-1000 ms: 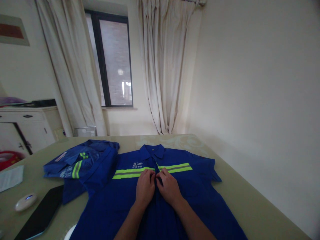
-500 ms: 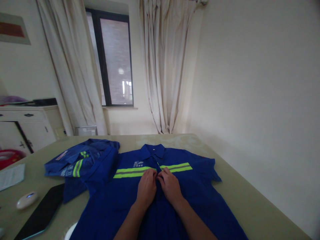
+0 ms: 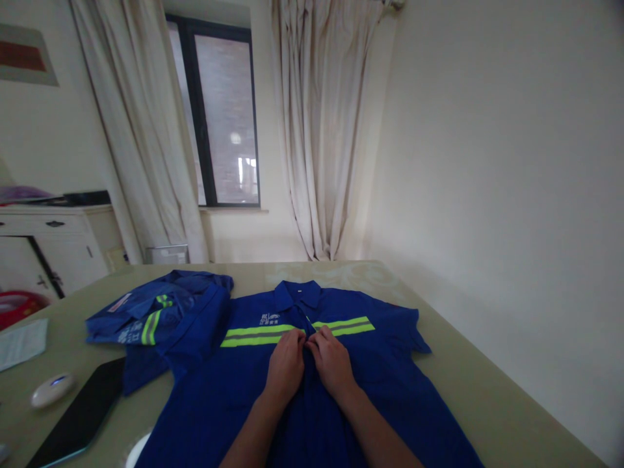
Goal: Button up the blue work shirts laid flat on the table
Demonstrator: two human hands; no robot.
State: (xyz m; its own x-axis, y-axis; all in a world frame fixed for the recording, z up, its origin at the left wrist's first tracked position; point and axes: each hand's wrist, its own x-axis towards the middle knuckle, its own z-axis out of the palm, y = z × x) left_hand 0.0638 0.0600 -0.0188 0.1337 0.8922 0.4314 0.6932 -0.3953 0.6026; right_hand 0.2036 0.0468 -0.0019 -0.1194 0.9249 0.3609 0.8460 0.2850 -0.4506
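Note:
A blue short-sleeved work shirt point(image 3: 385, 364) lies spread face up, its collar towards the far edge. A yellow-green and grey reflective band crosses its chest, and white lettering sits above the band on the left. My left hand point(image 3: 286, 357) pinches the front placket just below the band. Close beside it, my right hand point(image 3: 332, 359) grips the placket's other side, fingertips nearly touching those of the left. Whatever small fastening lies between the fingertips is hidden. Left of the shirt lies a crumpled second blue garment point(image 3: 182, 305) with similar reflective strips.
On the table point(image 3: 487, 403) at left are a black phone point(image 3: 80, 416), a white oval device point(image 3: 52, 390), a paper sheet point(image 3: 22, 344) and a partly covered white object point(image 3: 138, 452). A wall rises along the right edge. Curtains point(image 3: 322, 130) and a cabinet point(image 3: 68, 240) stand beyond.
Both hands stay at the same spot on the placket with almost no visible motion. The view has shifted very slightly.

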